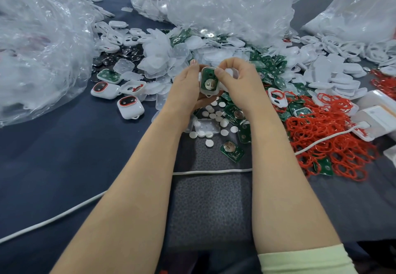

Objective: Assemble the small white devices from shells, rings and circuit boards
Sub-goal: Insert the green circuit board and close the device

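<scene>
Two hands: left hand (188,87) grips shell (208,93), circuit board (209,79) seated inside; right hand (239,78) fingers (220,72) pinch pale part (232,72) beside shell for fitting.

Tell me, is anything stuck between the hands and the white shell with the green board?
Nothing visible. The left hand cups the white shell and the right hand pinches it, thumb touching the green board inside.

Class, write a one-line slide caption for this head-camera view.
The left hand and right hand hold a white plastic shell with a green circuit board inside.
</scene>
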Demonstrator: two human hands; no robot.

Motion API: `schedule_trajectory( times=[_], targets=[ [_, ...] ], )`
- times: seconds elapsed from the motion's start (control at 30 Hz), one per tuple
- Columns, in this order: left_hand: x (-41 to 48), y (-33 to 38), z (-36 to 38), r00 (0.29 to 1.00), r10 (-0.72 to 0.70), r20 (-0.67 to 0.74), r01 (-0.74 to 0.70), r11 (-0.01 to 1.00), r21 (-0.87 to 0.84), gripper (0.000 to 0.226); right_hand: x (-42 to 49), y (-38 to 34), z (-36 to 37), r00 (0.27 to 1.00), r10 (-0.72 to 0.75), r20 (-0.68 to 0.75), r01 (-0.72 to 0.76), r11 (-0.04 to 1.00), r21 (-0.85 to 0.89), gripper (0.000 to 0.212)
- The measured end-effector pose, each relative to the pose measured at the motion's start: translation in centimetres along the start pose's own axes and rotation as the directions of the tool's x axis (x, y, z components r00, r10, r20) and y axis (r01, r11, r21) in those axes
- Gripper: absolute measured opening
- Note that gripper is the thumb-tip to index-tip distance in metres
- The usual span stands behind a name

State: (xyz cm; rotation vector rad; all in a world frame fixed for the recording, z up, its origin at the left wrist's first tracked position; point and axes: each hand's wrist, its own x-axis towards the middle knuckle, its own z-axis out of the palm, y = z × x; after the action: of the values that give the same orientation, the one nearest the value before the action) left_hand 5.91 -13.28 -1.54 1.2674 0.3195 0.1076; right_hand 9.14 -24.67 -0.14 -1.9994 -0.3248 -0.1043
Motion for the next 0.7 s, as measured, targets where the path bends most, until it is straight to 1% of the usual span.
schedule_trajectory(
  times=[0.23,0.7],
  targets=[
    [0.10,-0.03,-0.07,1.000,0.011,0.018,-0.011,1.000,-0.005,0.036,0.06,0.04,-0.08,1.000,-0.003,-0.014,0.004,1.000,0.014,0.004],
    [-0.02,0.03,0.03,1.000,0.013,0.010,-0.013,1.000,0.001,0.036,0.24,0.27,0.09,0.999,-0.039,-0.005,0.039,0.999,-0.029,0.004]
  ],
)
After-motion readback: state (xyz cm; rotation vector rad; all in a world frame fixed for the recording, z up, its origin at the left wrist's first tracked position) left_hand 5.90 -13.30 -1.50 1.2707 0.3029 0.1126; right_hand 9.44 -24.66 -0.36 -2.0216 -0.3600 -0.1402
